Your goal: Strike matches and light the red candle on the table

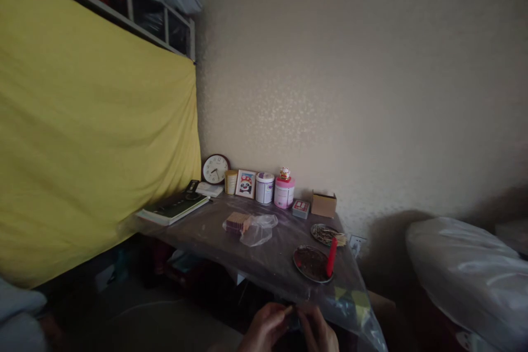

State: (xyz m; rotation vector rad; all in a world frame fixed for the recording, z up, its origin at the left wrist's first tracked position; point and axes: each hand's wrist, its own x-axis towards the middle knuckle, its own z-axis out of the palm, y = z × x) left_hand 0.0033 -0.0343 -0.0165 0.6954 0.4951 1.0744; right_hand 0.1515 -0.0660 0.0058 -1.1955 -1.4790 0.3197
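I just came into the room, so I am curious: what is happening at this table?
The person's left hand and right hand are close together before the table; the left holds a small thing too unclear to identify. Beyond them, a red candle stands on a round plate; thin sticks lie on another plate behind.

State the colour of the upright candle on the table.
Red; the candle shows best in the head view.

From above, the head camera faces the wall [371, 93] across the table [272, 256].
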